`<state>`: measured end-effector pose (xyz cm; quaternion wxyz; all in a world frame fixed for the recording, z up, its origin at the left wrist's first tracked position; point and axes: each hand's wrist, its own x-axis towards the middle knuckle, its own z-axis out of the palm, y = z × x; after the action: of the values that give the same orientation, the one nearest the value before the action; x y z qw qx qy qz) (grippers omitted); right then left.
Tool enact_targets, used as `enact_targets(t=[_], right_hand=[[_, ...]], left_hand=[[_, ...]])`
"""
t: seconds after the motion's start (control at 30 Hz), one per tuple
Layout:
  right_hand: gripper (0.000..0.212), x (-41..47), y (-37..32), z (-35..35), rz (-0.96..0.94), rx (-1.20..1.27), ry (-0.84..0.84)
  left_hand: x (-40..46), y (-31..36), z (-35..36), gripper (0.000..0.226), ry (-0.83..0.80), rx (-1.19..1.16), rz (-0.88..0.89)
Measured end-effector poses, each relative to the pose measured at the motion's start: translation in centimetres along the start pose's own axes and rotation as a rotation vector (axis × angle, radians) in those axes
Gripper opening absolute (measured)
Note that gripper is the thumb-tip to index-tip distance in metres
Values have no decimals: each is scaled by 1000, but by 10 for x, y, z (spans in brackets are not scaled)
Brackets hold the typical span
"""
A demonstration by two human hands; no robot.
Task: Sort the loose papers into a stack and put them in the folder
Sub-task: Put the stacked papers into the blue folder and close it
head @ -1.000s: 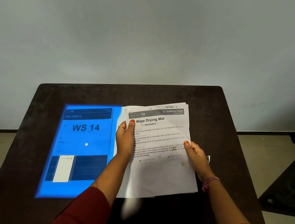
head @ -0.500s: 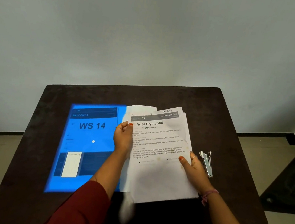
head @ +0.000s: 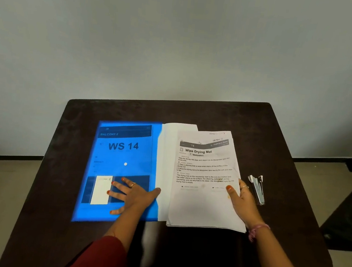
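A bright blue folder (head: 122,155), printed "WS 14", lies flat on the left half of the dark table. To its right sits a stack of white papers (head: 200,204), its top sheet headed "Wipe Drying Mat"; the sheets are fanned slightly at the top. The stack's left side overlaps the folder's right edge. My left hand (head: 133,194) rests flat on the folder's lower part, fingers spread. My right hand (head: 243,199) grips the stack's right edge, thumb on top of the sheet.
A silver stapler (head: 257,188) lies just right of the papers, close to my right hand. The dark table (head: 195,111) ends at a pale wall behind. Floor shows past both side edges.
My left hand has let go of the papers' left edge and moved onto the folder. The stack now lies flatter on the table, and the stapler is uncovered.
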<state>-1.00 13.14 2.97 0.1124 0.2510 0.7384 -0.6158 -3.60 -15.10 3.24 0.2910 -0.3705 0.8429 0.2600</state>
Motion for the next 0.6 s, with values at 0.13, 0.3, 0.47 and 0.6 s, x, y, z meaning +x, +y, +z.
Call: enact_targets(t=[0.13, 0.3, 0.47, 0.6], right_hand=[[25, -5, -10, 2, 12, 31, -22], [24, -7, -22, -1, 40, 36, -143], [25, 2, -33, 0, 39, -47, -248], [23, 10, -41, -6, 49, -77, -263]], left_hand=[[-3, 0, -3, 118, -23, 20, 34], [-4, -6, -8, 108, -68, -9, 90], [-6, -12, -10, 98, -75, -29, 155], [-7, -15, -9, 89, -73, -35, 178]])
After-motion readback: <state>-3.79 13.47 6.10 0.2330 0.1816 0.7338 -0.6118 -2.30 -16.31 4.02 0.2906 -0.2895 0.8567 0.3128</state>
